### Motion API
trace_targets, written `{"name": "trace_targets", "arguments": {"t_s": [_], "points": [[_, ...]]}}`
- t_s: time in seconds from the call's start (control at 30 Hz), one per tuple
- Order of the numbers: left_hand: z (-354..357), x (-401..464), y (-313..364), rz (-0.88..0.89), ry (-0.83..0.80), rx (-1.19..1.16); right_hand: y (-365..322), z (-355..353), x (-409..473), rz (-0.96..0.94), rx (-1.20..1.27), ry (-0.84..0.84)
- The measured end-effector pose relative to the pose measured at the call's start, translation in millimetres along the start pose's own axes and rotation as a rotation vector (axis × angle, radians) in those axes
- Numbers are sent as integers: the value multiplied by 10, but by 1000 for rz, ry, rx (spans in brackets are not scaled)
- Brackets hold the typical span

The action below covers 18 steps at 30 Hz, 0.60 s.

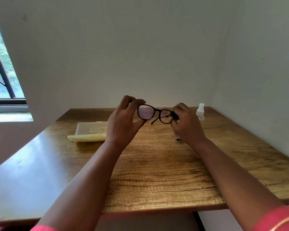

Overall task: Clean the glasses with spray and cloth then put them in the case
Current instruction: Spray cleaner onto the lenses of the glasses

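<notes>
Glasses (154,114), round black-rimmed, pinched by left hand (123,120) and right hand (184,124), perhaps through cloth.

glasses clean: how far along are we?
Mid-job. Done: the case lies open on the table. In hand: both hands hold the black glasses up; left hand pinches one lens rim, right hand grips the other end, cloth hidden. Spray bottle stands behind. Left: casing the glasses.
</notes>
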<state>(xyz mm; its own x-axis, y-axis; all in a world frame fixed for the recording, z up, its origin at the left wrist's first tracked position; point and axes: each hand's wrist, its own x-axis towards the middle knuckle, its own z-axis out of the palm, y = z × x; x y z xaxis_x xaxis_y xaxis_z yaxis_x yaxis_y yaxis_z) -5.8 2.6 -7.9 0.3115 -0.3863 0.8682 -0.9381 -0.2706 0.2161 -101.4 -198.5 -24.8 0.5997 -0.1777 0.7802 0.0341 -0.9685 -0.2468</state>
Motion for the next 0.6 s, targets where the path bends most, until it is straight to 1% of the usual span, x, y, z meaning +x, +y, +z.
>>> {"name": "trace_targets", "arguments": {"t_s": [0.1,0.27,0.3,0.37,0.4,0.47,0.53,0.6], "points": [[-1,9,6,40,-47,-84,11,-4,-1,2,-10,10],[4,11,-8,61,-36,-85,-20,-48,-9,5,-39,24],[5,11,-5,63,-35,-82,-36,-59,-10,-12,-79,48],[7,12,-1,63,-28,-82,-65,-91,-6,-32,-262,142],[5,13,2,62,-25,-81,-74,-120,-3,-4,-352,205],[-1,15,6,58,-20,-75,-68,-169,-4,129,-438,295],[-5,15,10,54,-19,-67,-20,-195,-21,306,-441,312],[-3,13,11,46,-21,-61,42,-207,-48,468,-417,277]]}}
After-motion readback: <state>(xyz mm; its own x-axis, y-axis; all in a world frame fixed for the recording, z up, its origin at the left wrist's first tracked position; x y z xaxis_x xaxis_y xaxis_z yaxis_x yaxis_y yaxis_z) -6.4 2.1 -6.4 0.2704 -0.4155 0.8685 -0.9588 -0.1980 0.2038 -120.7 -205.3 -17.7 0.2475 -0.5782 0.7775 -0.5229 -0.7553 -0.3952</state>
